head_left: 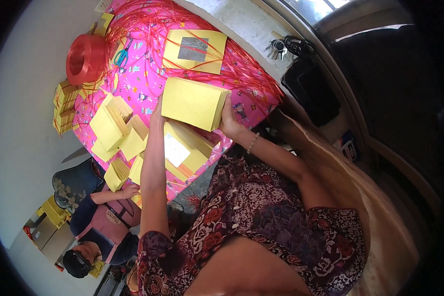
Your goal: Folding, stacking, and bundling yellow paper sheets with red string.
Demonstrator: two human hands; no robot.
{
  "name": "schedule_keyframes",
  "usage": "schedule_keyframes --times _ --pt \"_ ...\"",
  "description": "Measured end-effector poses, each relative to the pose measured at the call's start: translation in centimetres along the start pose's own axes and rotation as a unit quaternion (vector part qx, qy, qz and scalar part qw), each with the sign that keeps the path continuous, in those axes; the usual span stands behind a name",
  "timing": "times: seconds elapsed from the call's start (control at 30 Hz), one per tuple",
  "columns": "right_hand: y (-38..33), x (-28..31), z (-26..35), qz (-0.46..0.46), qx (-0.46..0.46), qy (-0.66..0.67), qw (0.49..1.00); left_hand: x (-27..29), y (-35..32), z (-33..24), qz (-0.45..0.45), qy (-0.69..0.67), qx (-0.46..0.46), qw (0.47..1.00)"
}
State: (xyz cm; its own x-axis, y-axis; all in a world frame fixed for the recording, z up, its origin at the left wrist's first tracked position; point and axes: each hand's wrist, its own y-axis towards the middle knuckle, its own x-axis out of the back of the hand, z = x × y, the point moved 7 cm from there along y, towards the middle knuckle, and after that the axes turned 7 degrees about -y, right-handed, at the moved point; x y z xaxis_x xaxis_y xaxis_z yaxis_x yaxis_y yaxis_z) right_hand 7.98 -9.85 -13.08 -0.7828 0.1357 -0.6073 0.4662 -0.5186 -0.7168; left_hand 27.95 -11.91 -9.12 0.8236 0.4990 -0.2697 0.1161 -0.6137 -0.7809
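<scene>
1. Holding a yellow stack (190, 102) over the table (148, 81), between left hand (158, 109) at 9 o'clock and right hand (228, 119) at 3.
2. Clamping fingers on both ends, mostly hidden at left.
3. Crowded at 12 by a card (195, 48) under red strings (133, 24), at 10 by scissors (121, 58) and a roll (96, 58), at 8 by piles (108, 124).

2 hands in play, L hand (158, 109) and R hand (228, 119), 11 to 12 o'clock, w/ 1 yellow stack (190, 102) betw. them! Up at 12, 1 grey-panelled sheet (171, 55); at 10, 1 ribbon roll (96, 58); betw. 10 and 11, 1 pr. scissors (124, 52). Approx. 1 o'clock, 1 key bunch (278, 46); at 2, 1 black case (311, 91). Round to 9, 1 white label (176, 149); at 8, 1 co-worker (116, 217)! Red strands (261, 81) overlap, can't count; nr. centre, 1 bracelet (253, 143).
</scene>
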Motion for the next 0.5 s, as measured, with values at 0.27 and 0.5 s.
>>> schedule_keyframes --times 0.27,0.5 --pt "-0.8 -0.1 0.9 -0.058 -0.066 -0.035 0.995 0.8 -0.2 0.2 -0.002 0.012 -0.01 1.0" --pt "-0.3 0.7 1.8 -0.062 -0.039 -0.051 0.996 -0.9 -1.1 -1.0 -0.004 0.053 -0.037 0.998"
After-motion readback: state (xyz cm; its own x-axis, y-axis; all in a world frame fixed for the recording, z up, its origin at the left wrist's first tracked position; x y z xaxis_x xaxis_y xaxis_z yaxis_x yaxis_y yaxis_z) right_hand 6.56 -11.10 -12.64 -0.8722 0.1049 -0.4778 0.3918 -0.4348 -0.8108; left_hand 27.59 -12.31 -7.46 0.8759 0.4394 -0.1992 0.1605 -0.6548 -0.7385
